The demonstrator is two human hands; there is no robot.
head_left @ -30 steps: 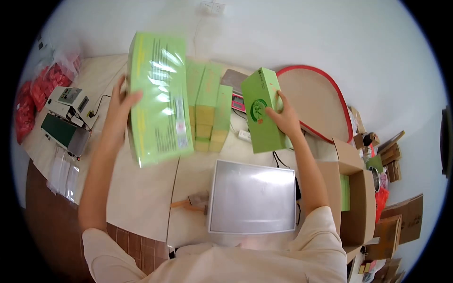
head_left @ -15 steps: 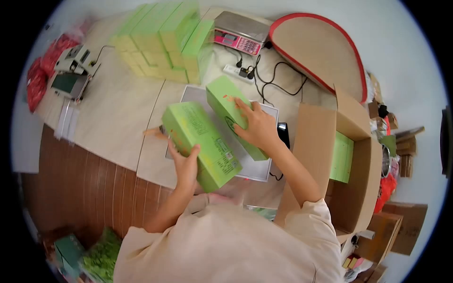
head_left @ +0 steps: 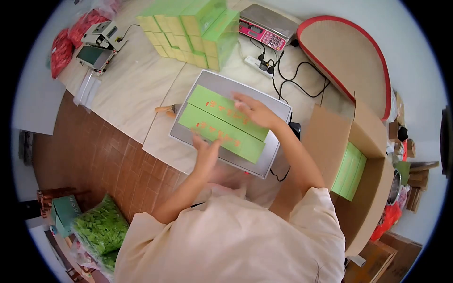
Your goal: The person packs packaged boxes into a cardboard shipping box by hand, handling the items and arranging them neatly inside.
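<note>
Two long green boxes lie side by side on a flat grey panel with a white rim [head_left: 200, 80]. Orange writing runs along the upper faces of the nearer box [head_left: 250, 152] and the farther box [head_left: 200, 94]. My left hand [head_left: 205, 152] is at the nearer box's front side, thumb and fingers apart. Over the farther box, my right hand [head_left: 257, 112] is open with its fingers stretched out, slightly blurred. Whether either hand touches a box is hard to tell. An open cardboard box [head_left: 325, 137] on the right holds several green boxes [head_left: 350, 172].
At the back stands a stack of green boxes [head_left: 188, 37], beside a scale [head_left: 264, 33] and a power strip [head_left: 258, 66] with black cables. A red-rimmed tray [head_left: 347, 56] leans at back right. A small machine [head_left: 101, 45] sits far left; a wooden-handled brush [head_left: 166, 111] lies near the panel.
Both green boxes, held tilted and apart before, now lie flat against each other on the panel. My hands have loosened from them. The view has shifted, with the surroundings placed farther right.
</note>
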